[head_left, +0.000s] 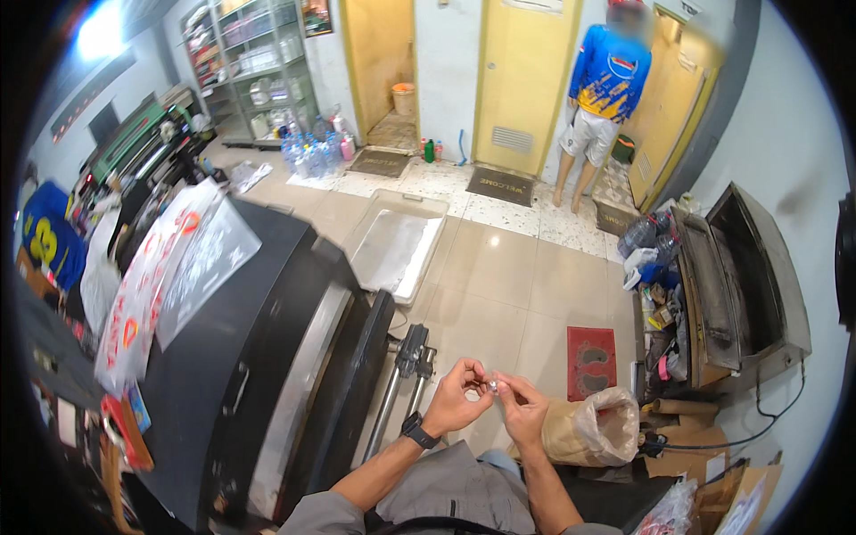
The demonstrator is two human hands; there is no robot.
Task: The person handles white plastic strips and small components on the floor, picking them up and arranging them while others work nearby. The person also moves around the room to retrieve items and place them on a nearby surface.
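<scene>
My left hand [458, 398] and my right hand [522, 408] meet in front of my body, with the fingertips of both pinched together. Between them is a tiny, shiny whitish object [493, 387], too small to name. Both hands seem to touch it. A dark watch [417, 431] sits on my left wrist. Just right of my right hand stands a tan bag [571, 434] with a plastic liner folded over its rim.
A large black machine [241, 330] with metal rails [397, 383] fills my left side. A shallow white tray [401, 241] lies on the floor ahead. At right are a red mat [591, 364] and an open metal cabinet [758, 276]. A person [608, 80] stands by the far doors.
</scene>
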